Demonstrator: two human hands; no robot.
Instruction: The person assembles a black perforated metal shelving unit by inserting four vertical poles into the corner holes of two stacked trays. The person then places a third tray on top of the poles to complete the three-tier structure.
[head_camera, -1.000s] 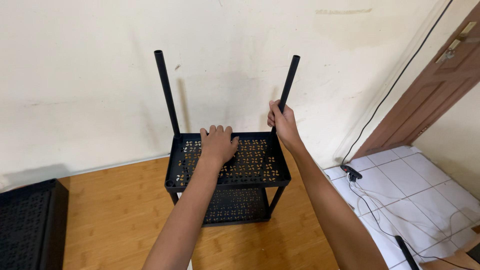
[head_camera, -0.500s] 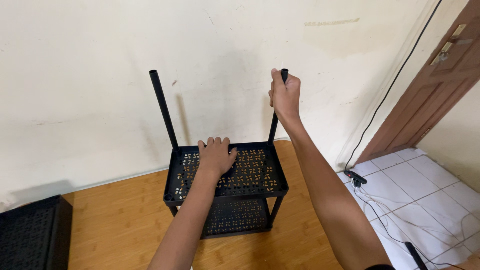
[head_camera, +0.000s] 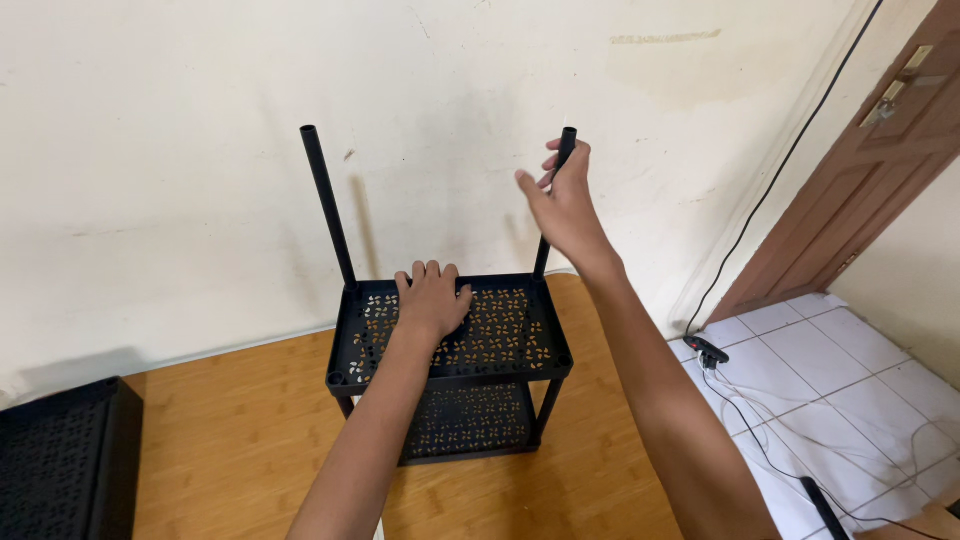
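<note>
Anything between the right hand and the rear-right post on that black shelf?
Nothing visible. The right hand is open beside the top of the rear-right post, fingers loose around it with no object between them. The left hand lies flat on the perforated top shelf, well below. The rear-left post stands apart.

Hands (head_camera: 432, 298) on black shelf rack (head_camera: 450, 335)
</note>
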